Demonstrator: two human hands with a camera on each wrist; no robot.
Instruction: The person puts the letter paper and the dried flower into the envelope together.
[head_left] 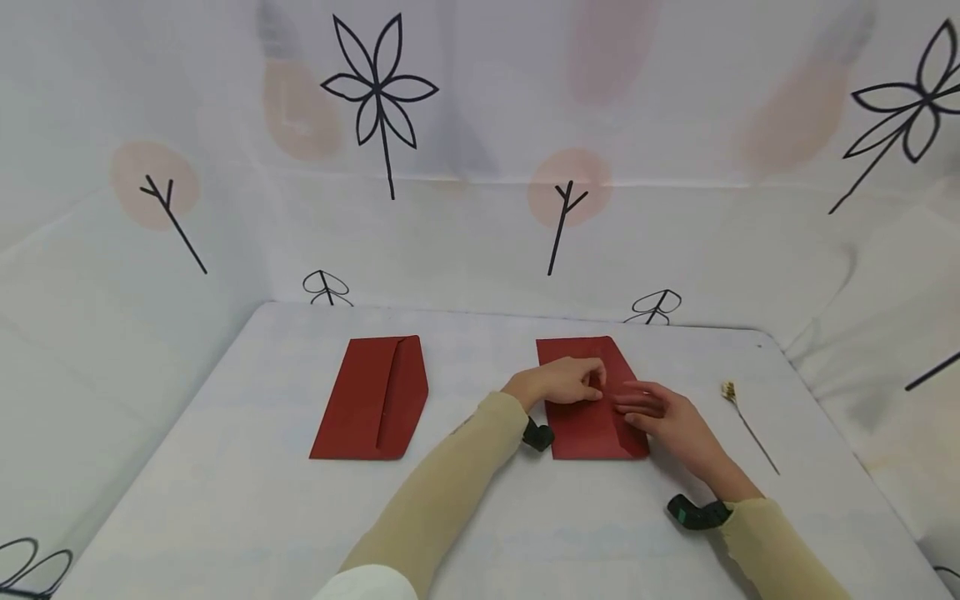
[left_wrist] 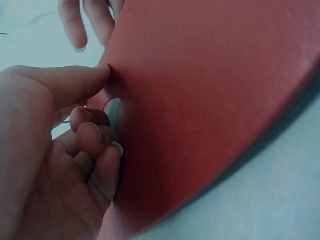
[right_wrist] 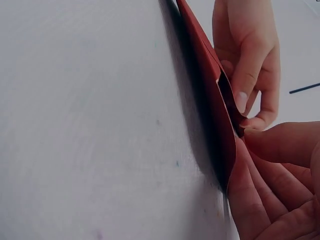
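Note:
A red envelope (head_left: 585,437) lies on the table right of centre, its flap side toward the right. My left hand (head_left: 561,381) reaches over it from the left and pinches its pocket edge between thumb and fingertips, with a small gap showing beside them in the left wrist view. From the right, my right hand (head_left: 671,421) holds the flap side. In the right wrist view, its thumb (right_wrist: 285,142) meets the edge close to the left fingertips, and its other fingers lie against the red paper. What lies inside the envelope is hidden.
A second red envelope (head_left: 352,400) lies on the left side of the white table (head_left: 225,500). To the right of my right hand is a dried flower (head_left: 729,392) on a thin stem. A patterned white cloth (head_left: 465,242) hangs behind the table.

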